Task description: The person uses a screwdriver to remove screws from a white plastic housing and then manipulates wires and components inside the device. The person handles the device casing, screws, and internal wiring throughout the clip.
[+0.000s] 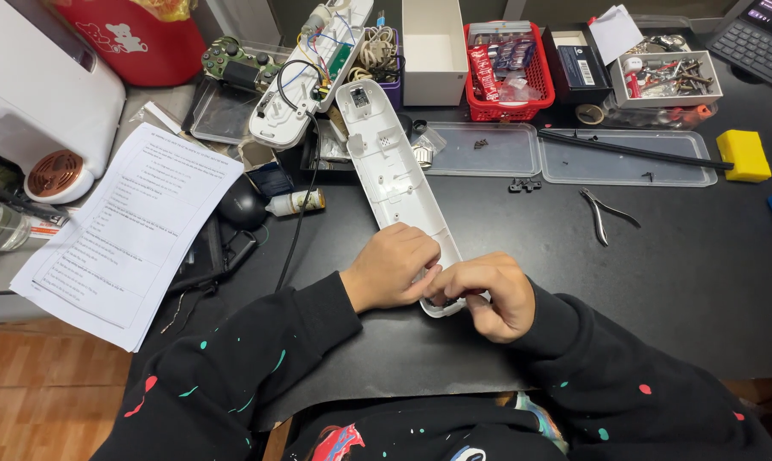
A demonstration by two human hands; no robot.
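Fingers of our left hand (392,266) and right hand (486,293) pinch shut on the near end of the long white plastic casing half (392,175), which looks light, stiff and thin-walled.

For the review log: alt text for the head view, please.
Both hands, left hand and right hand, work at the near end of a long white plastic casing on a black table, with pliers lying to the right.

Bare black worktop (685,282) is lying open across the right of the frame, with only the pliers (604,213) sitting there. At left, paper sheets (121,230), a mouse (241,205) and a cable (296,230) are crowding the way.
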